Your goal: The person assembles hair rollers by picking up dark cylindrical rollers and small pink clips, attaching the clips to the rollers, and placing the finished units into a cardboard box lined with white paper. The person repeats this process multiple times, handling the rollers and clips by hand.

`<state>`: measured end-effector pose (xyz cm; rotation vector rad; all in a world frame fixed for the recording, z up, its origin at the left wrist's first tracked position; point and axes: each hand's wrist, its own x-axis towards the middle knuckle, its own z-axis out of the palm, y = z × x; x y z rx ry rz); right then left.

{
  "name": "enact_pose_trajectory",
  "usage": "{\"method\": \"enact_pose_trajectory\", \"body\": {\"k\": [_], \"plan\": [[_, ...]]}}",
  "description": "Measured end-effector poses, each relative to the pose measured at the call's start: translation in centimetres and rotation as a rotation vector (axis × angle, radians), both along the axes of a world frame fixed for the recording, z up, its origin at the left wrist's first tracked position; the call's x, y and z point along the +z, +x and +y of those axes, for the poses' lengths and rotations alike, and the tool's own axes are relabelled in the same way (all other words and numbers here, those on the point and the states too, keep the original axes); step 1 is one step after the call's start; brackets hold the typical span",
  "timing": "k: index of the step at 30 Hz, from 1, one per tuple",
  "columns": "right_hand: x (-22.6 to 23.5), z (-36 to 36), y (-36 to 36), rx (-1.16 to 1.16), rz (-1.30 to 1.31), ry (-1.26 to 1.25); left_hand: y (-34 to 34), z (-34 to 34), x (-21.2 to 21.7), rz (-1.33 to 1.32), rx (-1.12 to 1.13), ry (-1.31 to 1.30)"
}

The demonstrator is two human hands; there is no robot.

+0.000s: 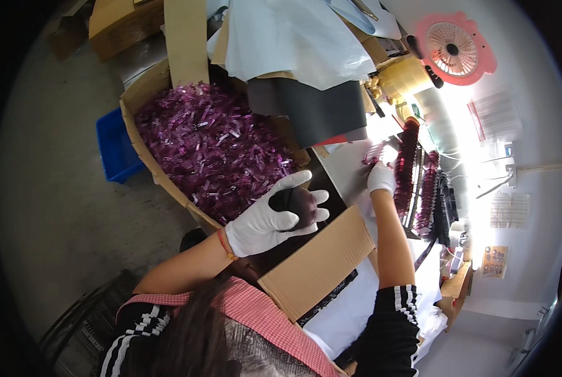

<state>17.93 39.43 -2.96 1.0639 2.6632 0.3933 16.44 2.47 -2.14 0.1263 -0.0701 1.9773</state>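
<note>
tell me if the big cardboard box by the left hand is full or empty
Full: the cardboard box stands open, flaps up, heaped nearly to its rim with small purple plastic pieces. The gloved left hand is at its near corner.

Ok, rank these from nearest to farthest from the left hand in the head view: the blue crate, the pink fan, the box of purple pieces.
1. The box of purple pieces, just above the left hand.
2. The blue crate, on the floor at far left.
3. The pink fan, at the upper right on the table.
</note>
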Motion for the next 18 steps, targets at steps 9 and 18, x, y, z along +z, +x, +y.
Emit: {"method": "enact_pose_trajectory", "body": {"k": [9, 18], "plan": [[1.0, -1.0, -1.8, -0.124, 0.129, -0.016, 1.4, -0.8, 0.5, 0.006, 0.042, -0.007], [10.7, -16.5, 5.8, 0.393, 1.058, -0.423, 3.9, -0.8, 1.5, 0.385, 0.196, -0.173]]}}
